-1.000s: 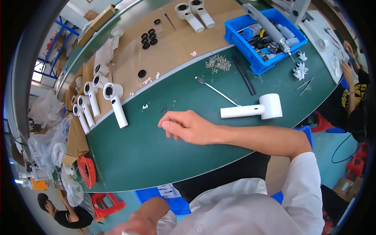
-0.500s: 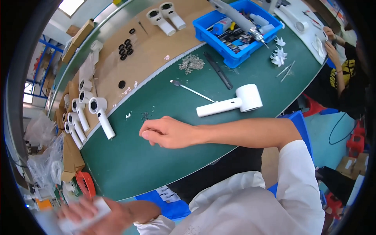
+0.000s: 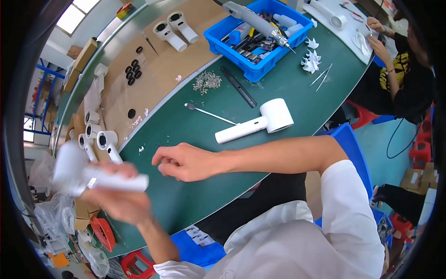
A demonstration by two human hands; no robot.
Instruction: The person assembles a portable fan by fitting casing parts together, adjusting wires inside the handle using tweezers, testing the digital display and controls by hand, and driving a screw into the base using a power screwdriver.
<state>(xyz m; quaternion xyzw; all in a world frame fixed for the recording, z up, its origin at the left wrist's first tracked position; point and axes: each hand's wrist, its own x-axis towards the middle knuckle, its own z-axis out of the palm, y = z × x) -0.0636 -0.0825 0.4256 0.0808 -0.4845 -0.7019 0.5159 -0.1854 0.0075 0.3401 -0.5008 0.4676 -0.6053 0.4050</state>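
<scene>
A white handheld fan (image 3: pixel 114 180), smeared by motion, is in my left hand (image 3: pixel 123 202). My fingers wrap its handle, and its round head points toward the left rim of the picture. My right hand (image 3: pixel 188 162) hovers at or rests on the green tabletop; contact is unclear. Its fingers are loosely bent, thumb and forefinger apart, with nothing visible between them. Just beyond it are small dark screws (image 3: pixel 161 144) and a small white piece (image 3: pixel 141 149). Another white handheld fan (image 3: pixel 241 130) lies farther right, beside a thin white stick with a dark tip (image 3: pixel 209 113).
A blue bin (image 3: pixel 258 72) of tools and parts has an electric screwdriver (image 3: pixel 260 23) across it. Silver screws (image 3: pixel 206 82), a dark bar (image 3: pixel 238 86), white fan blades (image 3: pixel 311 61) and tweezers (image 3: pixel 321 77) lie nearby. White fans (image 3: pixel 108 144) line the left; a co-worker (image 3: pixel 397 79) sits at right.
My left hand has risen from the lower left, bringing the white handheld fan over the table's left edge. My right hand's thumb and forefinger have parted slightly. The whole view has shifted a little.
</scene>
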